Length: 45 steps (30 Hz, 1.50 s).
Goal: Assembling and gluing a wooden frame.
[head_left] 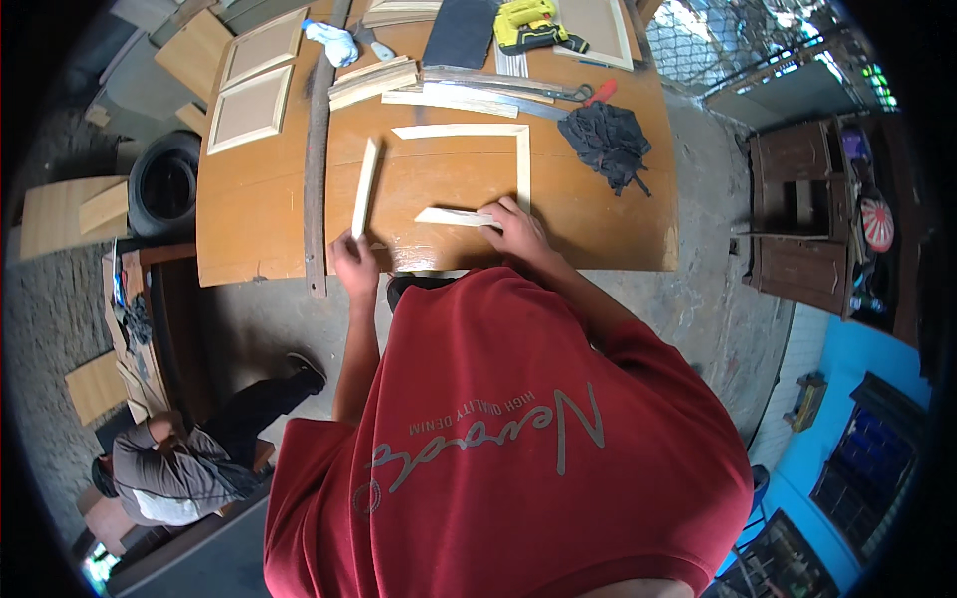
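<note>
A loose pale wooden strip with a slanted far end stands nearly lengthwise on the orange-brown table. My left hand is closed on its near end. To the right lie pale strips joined at a far right corner: a far strip and a right-side strip. A shorter near strip, its left end cut at a slant, meets the right side at the near corner. My right hand grips that near strip close to the corner, and its fingers cover the joint. The loose strip is apart from the other pieces.
Behind the strips lie stacked wood pieces, a metal handsaw, a black cloth and a yellow power tool. A long dark bar crosses the table at left, with framed panels beyond it. Another person sits at lower left.
</note>
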Motion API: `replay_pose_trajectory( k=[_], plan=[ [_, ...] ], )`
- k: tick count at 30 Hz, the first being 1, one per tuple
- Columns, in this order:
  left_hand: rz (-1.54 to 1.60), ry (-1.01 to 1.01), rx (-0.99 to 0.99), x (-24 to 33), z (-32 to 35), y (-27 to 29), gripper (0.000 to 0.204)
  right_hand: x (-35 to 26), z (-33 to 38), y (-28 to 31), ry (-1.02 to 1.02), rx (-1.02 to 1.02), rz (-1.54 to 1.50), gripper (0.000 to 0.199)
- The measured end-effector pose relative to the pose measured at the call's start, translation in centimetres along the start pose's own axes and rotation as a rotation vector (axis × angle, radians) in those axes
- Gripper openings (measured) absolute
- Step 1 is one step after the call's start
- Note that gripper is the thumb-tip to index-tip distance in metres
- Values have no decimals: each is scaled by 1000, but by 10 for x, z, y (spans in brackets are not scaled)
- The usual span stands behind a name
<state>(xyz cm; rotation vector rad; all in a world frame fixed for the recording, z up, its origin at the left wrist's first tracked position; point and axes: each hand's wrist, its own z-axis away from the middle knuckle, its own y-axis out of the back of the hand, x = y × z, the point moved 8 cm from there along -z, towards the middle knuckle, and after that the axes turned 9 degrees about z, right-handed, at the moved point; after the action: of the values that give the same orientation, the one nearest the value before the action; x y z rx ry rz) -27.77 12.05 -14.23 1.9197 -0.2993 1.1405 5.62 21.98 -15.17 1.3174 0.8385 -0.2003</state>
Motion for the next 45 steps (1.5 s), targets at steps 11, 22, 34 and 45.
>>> replay_pose_trajectory(
  k=[11,22,34,45],
  plan=[
    [488,212,81,-70,2,81,26,-60,-73,-65,-406,-72,34,37],
    [320,106,225,-140,-85,239,26,-88,-95,-96,-659,237,72,34],
    [349,156,78,-175,-113,262,26,-114,-104,-110,-831,355,161,36],
    [348,173,62,-184,-95,268,24,-110,-101,-107,-848,367,173,38]
  ],
)
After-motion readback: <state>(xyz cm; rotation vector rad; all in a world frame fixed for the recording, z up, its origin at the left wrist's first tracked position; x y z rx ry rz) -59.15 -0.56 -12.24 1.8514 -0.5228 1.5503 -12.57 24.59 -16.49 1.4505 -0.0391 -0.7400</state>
